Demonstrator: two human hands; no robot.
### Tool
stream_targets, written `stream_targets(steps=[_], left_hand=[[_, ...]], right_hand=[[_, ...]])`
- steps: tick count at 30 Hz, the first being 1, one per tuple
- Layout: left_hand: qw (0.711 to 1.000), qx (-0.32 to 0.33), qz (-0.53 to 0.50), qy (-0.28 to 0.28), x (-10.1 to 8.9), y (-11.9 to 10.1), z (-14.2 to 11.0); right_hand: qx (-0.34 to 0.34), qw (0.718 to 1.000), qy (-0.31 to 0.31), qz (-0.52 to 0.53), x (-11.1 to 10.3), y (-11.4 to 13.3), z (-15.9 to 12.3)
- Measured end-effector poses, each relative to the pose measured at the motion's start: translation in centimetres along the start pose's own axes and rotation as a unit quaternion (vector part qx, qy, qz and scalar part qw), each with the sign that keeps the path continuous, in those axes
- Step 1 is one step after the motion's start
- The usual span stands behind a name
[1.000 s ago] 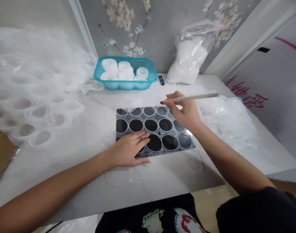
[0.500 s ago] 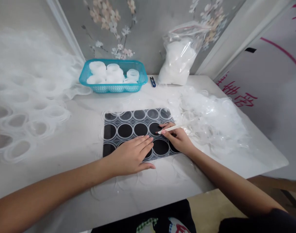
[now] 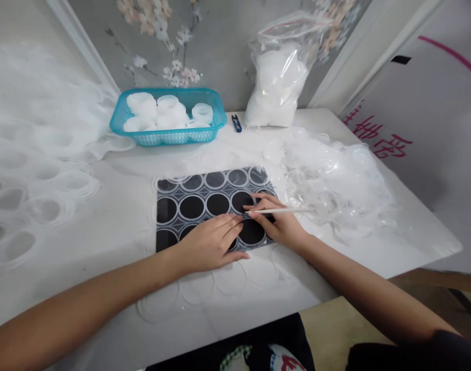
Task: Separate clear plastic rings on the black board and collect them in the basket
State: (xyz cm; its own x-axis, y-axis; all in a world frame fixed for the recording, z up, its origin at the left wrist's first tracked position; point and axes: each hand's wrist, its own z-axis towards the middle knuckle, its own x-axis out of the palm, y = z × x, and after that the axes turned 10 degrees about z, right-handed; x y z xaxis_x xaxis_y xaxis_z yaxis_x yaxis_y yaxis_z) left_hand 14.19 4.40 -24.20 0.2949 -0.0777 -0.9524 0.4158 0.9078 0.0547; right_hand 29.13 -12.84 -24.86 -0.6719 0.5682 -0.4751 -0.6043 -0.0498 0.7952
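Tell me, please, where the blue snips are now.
In the head view, the blue snips lie at the back of the table, between the turquoise basket on their left and the clear bag on their right.

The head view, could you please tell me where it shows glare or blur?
Head view: bright glints on the clear bag and right-side plastic heap; head view: left ring pile hazy and soft; head view: dark patterned sheet paler along its far row; head view: left hand and right hand fairly clear.
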Motion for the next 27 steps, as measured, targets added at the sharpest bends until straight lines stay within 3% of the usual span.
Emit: stream_targets(steps=[2,5,8,10,13,16,19,23,27], left_hand=[[1.0,-0.001,-0.001,0.008,0.1,0.0,-0.1],[1.0,0.0,-0.014,0.025,0.1,-0.1,-0.3],[0.998,0.005,-0.028,0.051,0.0,-0.1,-0.4],[0.997,0.011,-0.031,0.063,-0.1,0.0,-0.3],[0.998,0.005,-0.03,0.062,-0.3,0.3,-0.2],[0.999,-0.012,-0.032,0.034,-0.3,0.6,-0.1],[0.999,-0.015,-0.034,0.006,-0.3,0.8,-0.1],[0.999,-0.003,-0.036,-0.029,-0.2,0.9,-0.1],[0.998,0.003,-0.033,-0.062,-0.2,0.8,-0.1]], right_hand=[[-0.058,0.995,0.023,-0.083,0.2,0.3,-0.6],[-0.129,0.965,0.083,-0.212,0.7,0.9,-1.3],[-0.131,0.947,0.095,-0.277,0.6,1.2,-0.5],[-0.118,0.949,0.062,-0.284,-0.3,1.4,1.4],[-0.075,0.964,-0.019,-0.254,-2.5,1.8,4.9],[-0.045,0.978,-0.037,-0.199,-4.2,2.6,6.3],[-0.033,0.988,-0.023,-0.15,-4.2,2.8,4.9],[0.003,0.996,-0.051,-0.068,-3.0,1.8,2.0],[0.013,0.999,-0.036,0.015,-2.3,1.2,1.2]])
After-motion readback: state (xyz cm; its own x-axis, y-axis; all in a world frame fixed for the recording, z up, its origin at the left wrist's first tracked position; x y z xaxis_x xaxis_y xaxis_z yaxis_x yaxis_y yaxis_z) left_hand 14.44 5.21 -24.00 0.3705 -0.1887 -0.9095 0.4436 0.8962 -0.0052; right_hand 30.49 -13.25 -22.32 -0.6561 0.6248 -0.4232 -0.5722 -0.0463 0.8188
